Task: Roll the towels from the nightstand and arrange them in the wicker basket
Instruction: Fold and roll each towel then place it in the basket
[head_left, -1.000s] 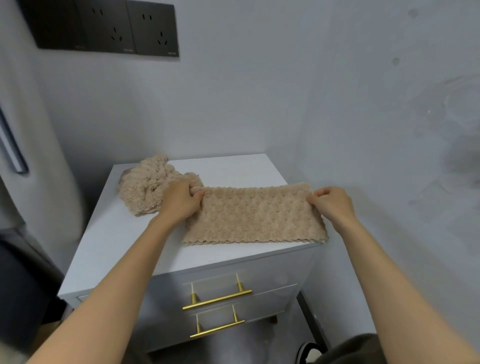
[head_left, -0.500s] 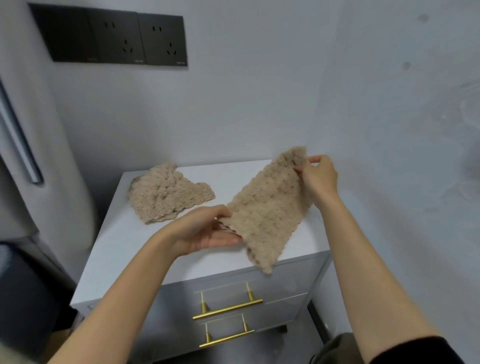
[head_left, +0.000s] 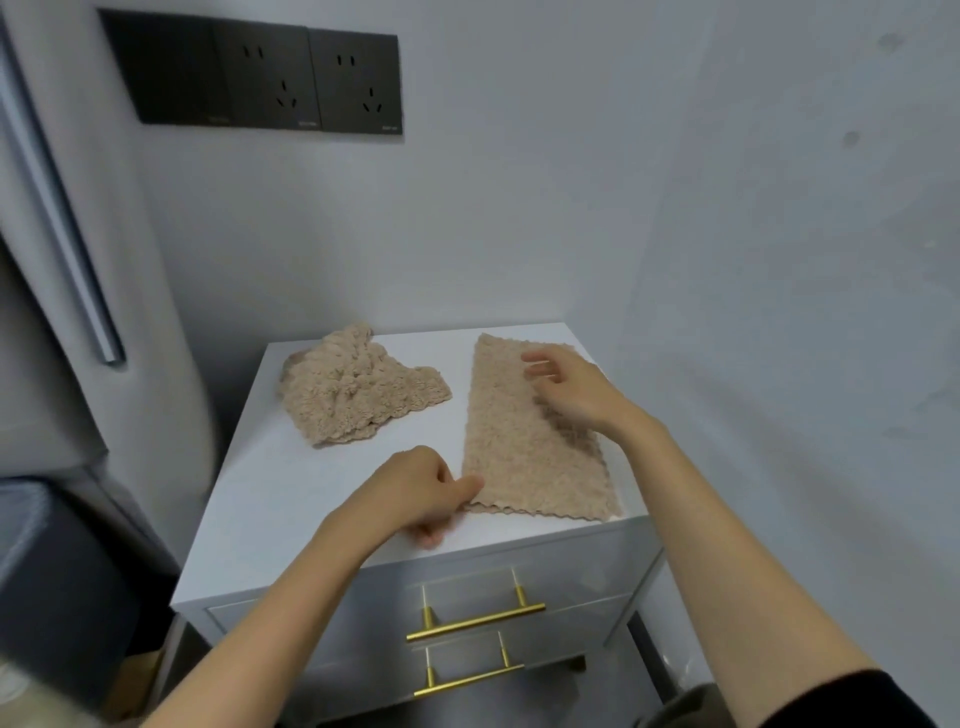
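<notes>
A folded beige towel (head_left: 524, 457) lies flat on the right side of the white nightstand (head_left: 280, 499), its long side running front to back. My left hand (head_left: 421, 493) is at the towel's near left corner, thumb on the edge and fingers curled, pinching it. My right hand (head_left: 571, 389) hovers just above the towel's far half with fingers loosely spread, holding nothing and casting a shadow on the cloth. A second beige towel (head_left: 358, 397) lies crumpled at the back left of the top. No wicker basket is in view.
Walls close in directly behind and to the right of the nightstand. Black wall sockets (head_left: 260, 78) sit above it. Two drawers with gold handles (head_left: 475, 618) face me. A grey upholstered panel (head_left: 78, 312) and dark furniture stand to the left.
The towel was lifted off the top, turned and laid down lengthwise on the right side. My right hand let go of its far end; my left hand stayed at the near corner.
</notes>
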